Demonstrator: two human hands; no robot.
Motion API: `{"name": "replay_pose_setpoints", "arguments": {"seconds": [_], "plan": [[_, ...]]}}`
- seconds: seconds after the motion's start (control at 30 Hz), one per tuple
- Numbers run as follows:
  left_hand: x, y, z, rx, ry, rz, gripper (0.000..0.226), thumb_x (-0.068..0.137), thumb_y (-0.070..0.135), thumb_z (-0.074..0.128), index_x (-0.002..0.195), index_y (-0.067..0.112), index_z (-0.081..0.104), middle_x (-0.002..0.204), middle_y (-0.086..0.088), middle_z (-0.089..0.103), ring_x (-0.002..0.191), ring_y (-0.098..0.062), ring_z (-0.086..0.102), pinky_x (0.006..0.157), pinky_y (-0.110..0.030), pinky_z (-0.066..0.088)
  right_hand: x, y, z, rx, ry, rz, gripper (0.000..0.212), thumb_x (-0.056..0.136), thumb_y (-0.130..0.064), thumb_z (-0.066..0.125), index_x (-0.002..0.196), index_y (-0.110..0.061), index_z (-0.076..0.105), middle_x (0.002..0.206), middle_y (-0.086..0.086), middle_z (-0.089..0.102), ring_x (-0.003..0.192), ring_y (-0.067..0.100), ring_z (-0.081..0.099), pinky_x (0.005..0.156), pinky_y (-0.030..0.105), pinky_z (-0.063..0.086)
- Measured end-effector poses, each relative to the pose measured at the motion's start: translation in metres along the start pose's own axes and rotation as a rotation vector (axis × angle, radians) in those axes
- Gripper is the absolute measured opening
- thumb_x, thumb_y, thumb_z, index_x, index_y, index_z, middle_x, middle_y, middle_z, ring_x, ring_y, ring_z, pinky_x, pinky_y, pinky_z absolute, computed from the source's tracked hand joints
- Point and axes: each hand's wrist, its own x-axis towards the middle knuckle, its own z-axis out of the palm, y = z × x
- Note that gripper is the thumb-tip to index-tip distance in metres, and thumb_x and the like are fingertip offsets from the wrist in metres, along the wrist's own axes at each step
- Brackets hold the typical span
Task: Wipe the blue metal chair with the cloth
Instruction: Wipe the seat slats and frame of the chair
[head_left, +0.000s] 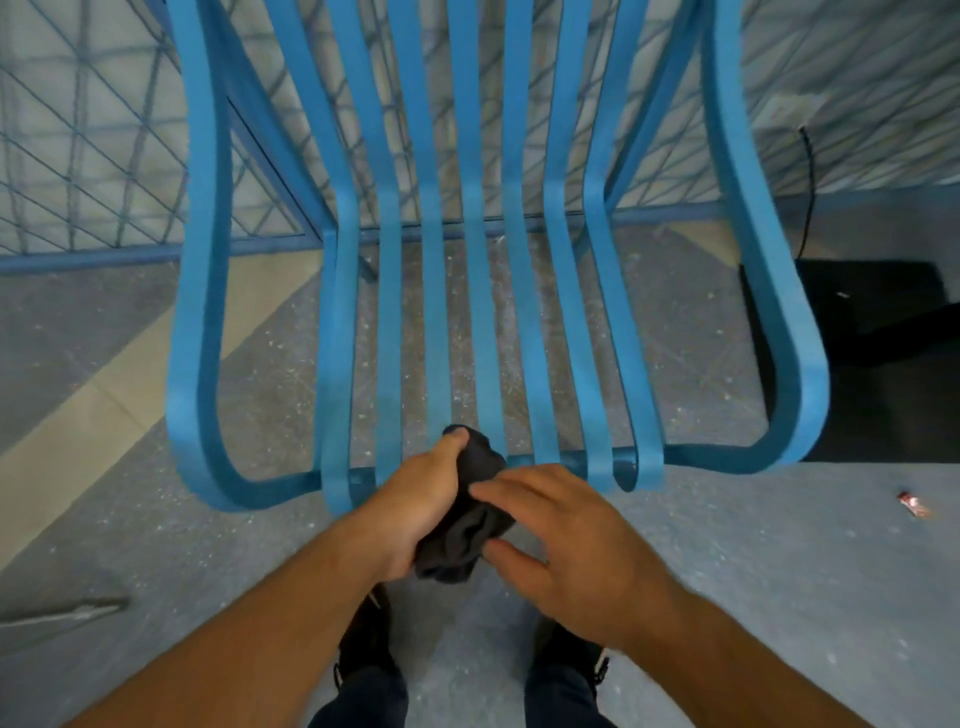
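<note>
Mostly looking down onto a blue metal chair (435, 322) from just in front of it, taking in flat curved slats sweeping from the tall back into the seat, and a looped band forming an arm at each side. Seeing it standing on a speckled grey floor (779, 545), with a blue wire-mesh fence (78, 156) running behind and a black mat (883, 364) lying to the right. Reaching in from below with both bare forearms, bringing the hands together at the front edge of the seat, over its middle slats. Gripping a bunched dark grey cloth (467, 530) in the left hand (415, 514), fingers curled round it, thumb hooked over the top. Laying the right hand (566, 535) beside it, fingers nearly straight and spread, fingertips and thumb touching the cloth. Unable to tell whether the cloth is pressing on the metal. Glimpsing black shoes (363, 639) underneath, and a small crumpled wrapper (911, 505) lying on the floor at far right.
</note>
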Motion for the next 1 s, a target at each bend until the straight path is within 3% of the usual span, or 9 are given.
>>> {"name": "replay_pose_setpoints", "arguments": {"seconds": [0.07, 0.2, 0.3, 0.4, 0.5, 0.63, 0.77, 0.87, 1.0], "plan": [[0.000, 0.009, 0.011, 0.051, 0.002, 0.035, 0.043, 0.096, 0.056, 0.040, 0.080, 0.021, 0.058, 0.080, -0.006, 0.065, 0.076, -0.021, 0.065, 0.060, -0.027, 0.050, 0.002, 0.008, -0.011, 0.001, -0.062, -0.029, 0.033, 0.088, -0.037, 0.056, 0.118, -0.025, 0.063, 0.113, -0.009, 0.061, 0.104, 0.011, 0.054, 0.092, 0.028, 0.048], [0.000, 0.022, 0.024, 0.162, -0.080, 0.022, 0.050, 0.096, 0.054, 0.040, 0.090, 0.014, 0.068, 0.081, -0.012, 0.073, 0.072, -0.024, 0.069, 0.061, -0.028, 0.053, 0.002, 0.013, -0.030, 0.123, -0.073, 0.016, 0.024, 0.090, -0.040, 0.049, 0.106, -0.026, 0.061, 0.105, -0.010, 0.062, 0.100, 0.007, 0.055, 0.086, 0.030, 0.049], [0.006, 0.022, 0.035, 0.318, -0.128, 0.029, 0.060, 0.096, 0.060, 0.033, 0.090, 0.013, 0.071, 0.082, -0.013, 0.073, 0.075, -0.025, 0.070, 0.074, -0.034, 0.058, -0.003, 0.016, -0.042, 0.238, 0.008, 0.129, 0.020, 0.088, -0.046, 0.046, 0.105, -0.038, 0.052, 0.098, -0.014, 0.063, 0.094, 0.004, 0.058, 0.081, 0.022, 0.049], [0.014, 0.025, 0.053, 0.597, -0.083, 0.053, 0.072, 0.094, 0.067, 0.020, 0.097, 0.013, 0.068, 0.086, -0.014, 0.071, 0.073, -0.026, 0.070, 0.067, -0.037, 0.060, -0.010, 0.025, -0.051, 0.359, 0.139, 0.256, 0.012, 0.089, -0.038, 0.053, 0.096, -0.048, 0.050, 0.088, -0.019, 0.062, 0.087, 0.000, 0.060, 0.071, 0.011, 0.045], [0.024, 0.036, 0.071, 0.707, -0.008, 0.135, 0.069, 0.095, 0.066, 0.022, 0.106, 0.014, 0.066, 0.099, -0.014, 0.068, 0.083, -0.029, 0.069, 0.074, -0.039, 0.060, -0.015, 0.035, -0.066, 0.444, 0.266, 0.388, 0.009, 0.095, -0.028, 0.055, 0.094, -0.036, 0.053, 0.085, -0.020, 0.062, 0.080, 0.002, 0.061, 0.065, 0.011, 0.045], [0.038, 0.048, 0.099, 0.727, 0.092, 0.372, 0.057, 0.099, 0.053, 0.033, 0.085, 0.009, 0.066, 0.084, -0.009, 0.066, 0.077, -0.024, 0.062, 0.073, -0.031, 0.048, -0.028, 0.056, -0.089, 0.614, 0.398, 0.602, 0.012, 0.095, -0.014, 0.056, 0.090, -0.025, 0.058, 0.079, -0.017, 0.063, 0.074, -0.002, 0.060, 0.066, 0.009, 0.044], [0.045, 0.054, 0.129, 0.681, 0.095, 0.528, 0.044, 0.099, 0.045, 0.041, 0.081, 0.012, 0.063, 0.080, -0.008, 0.066, 0.075, -0.021, 0.061, 0.074, -0.035, 0.049, -0.059, 0.085, -0.111, 0.752, 0.113, 0.776, 0.015, 0.092, -0.007, 0.060, 0.085, -0.017, 0.069, 0.071, -0.002, 0.070, 0.067, 0.002, 0.062, 0.065, 0.015, 0.047], [0.052, 0.055, 0.145, 0.722, 0.114, 0.612, 0.037, 0.099, 0.043, 0.045, 0.086, 0.015, 0.065, 0.070, 0.000, 0.062, 0.065, -0.016, 0.059, 0.064, -0.032, 0.048, -0.084, 0.123, -0.123, 0.563, -0.117, 0.932, 0.011, 0.089, -0.013, 0.067, 0.079, -0.017, 0.072, 0.066, -0.006, 0.070, 0.057, -0.006, 0.059, 0.058, 0.010, 0.044], [0.066, 0.059, 0.154, 0.745, 0.202, 0.741, 0.032, 0.098, 0.039, 0.047, 0.094, 0.014, 0.066, 0.080, -0.001, 0.065, 0.068, -0.014, 0.060, 0.065, -0.034, 0.052, -0.098, 0.180, -0.132, 0.459, -0.059, 1.216, 0.024, 0.083, -0.034, 0.073, 0.079, -0.010, 0.074, 0.070, 0.004, 0.072, 0.065, 0.012, 0.065, 0.071, 0.027, 0.052]]}}
